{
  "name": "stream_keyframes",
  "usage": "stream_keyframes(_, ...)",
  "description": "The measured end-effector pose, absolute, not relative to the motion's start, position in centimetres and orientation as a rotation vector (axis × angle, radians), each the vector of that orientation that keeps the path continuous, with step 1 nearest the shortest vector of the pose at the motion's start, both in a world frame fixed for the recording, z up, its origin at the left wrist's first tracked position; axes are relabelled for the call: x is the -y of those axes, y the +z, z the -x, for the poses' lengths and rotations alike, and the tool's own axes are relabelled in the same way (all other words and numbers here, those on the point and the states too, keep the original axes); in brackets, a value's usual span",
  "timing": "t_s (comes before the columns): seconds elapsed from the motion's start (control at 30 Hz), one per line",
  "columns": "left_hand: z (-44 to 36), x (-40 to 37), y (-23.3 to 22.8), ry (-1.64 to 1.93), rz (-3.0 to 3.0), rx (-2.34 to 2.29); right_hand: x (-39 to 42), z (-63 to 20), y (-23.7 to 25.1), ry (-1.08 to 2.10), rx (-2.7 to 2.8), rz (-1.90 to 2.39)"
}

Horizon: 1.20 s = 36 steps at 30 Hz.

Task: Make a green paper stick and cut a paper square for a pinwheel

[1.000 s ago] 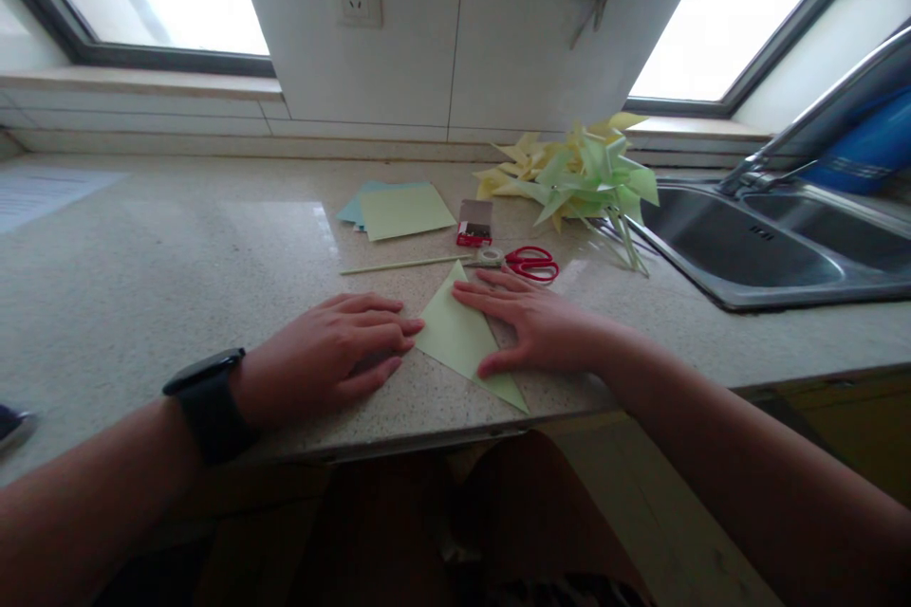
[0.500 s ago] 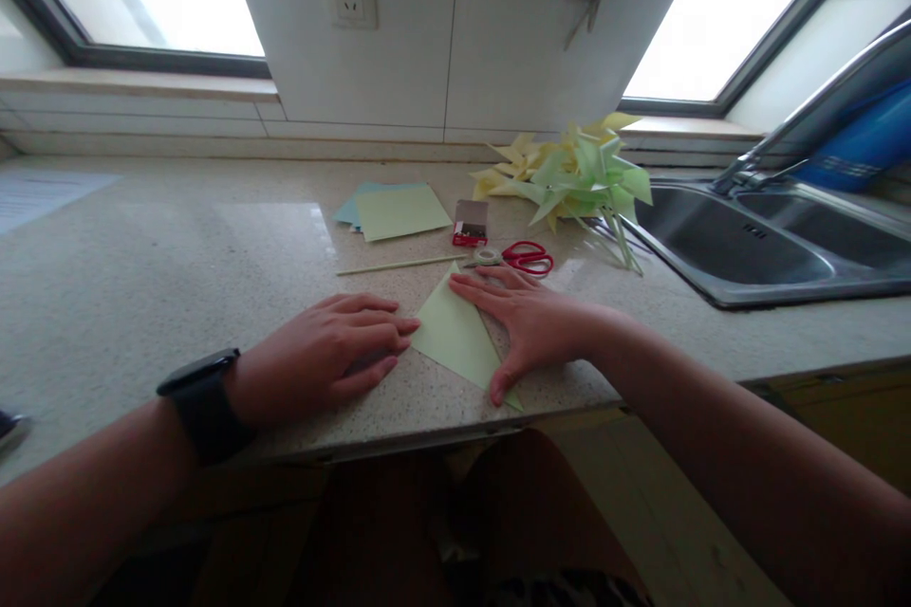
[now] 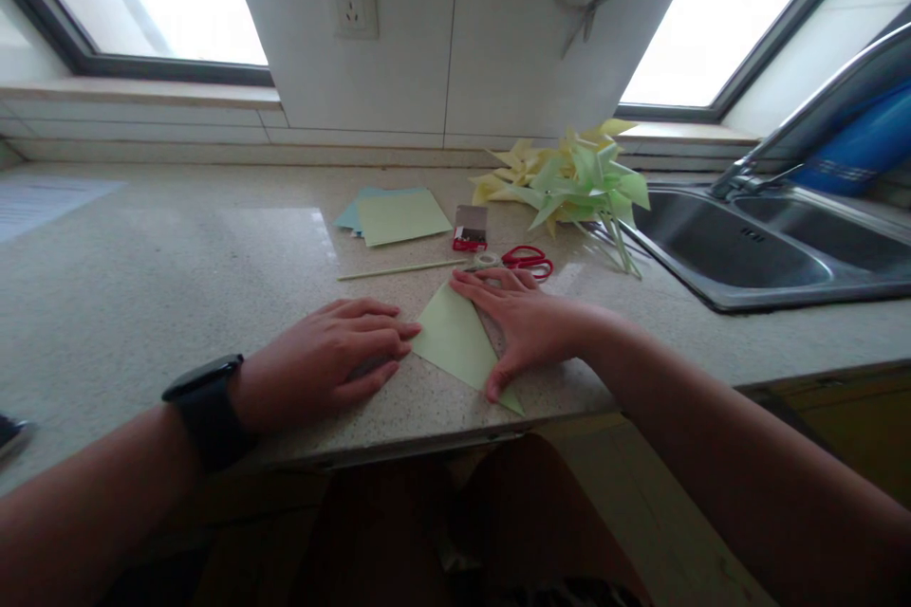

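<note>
A pale green sheet of paper (image 3: 452, 339), folded into a triangle, lies on the counter near its front edge. My left hand (image 3: 348, 349) rests flat to the left, its fingertips touching the paper's left corner. Spread wide, my right hand (image 3: 523, 321) presses along the right side, fingertips at the top corner and thumb near the lower right one. Just beyond that hand are red-handled scissors (image 3: 528, 260), their blades partly hidden, and a small roll of tape (image 3: 488, 260). A thin pale green stick (image 3: 402, 269) lies behind the paper.
Behind the stick sit a stack of coloured paper (image 3: 403, 217) and an open small red box (image 3: 471, 229). Several paper pinwheels (image 3: 584, 173) lie at the back right, beside a steel sink (image 3: 733, 286). A printed sheet (image 3: 49, 201) is at the far left.
The fingers of my right hand have shifted slightly up over the paper's top corner, and the thumb has moved a little left. My left hand stays put.
</note>
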<state>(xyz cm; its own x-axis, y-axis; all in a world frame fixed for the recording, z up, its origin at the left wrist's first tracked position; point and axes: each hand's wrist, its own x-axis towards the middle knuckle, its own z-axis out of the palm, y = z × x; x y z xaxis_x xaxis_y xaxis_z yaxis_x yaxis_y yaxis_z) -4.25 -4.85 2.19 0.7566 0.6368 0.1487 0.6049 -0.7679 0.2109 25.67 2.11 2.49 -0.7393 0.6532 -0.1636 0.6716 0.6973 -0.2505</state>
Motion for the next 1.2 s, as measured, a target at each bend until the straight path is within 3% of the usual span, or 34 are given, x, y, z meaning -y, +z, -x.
stream_keyframes(0.6, 4.2, 4.9, 2.2, 0.347, -2.808, -0.998, -1.2, -25.7, 1.5, -0.282, -3.239, -1.290)
stream_keyframes(1.2, 4.4, 4.6, 2.3, 0.301, -2.784, -1.001, -0.3, -27.9, 2.7, -0.338, -2.925, -1.318)
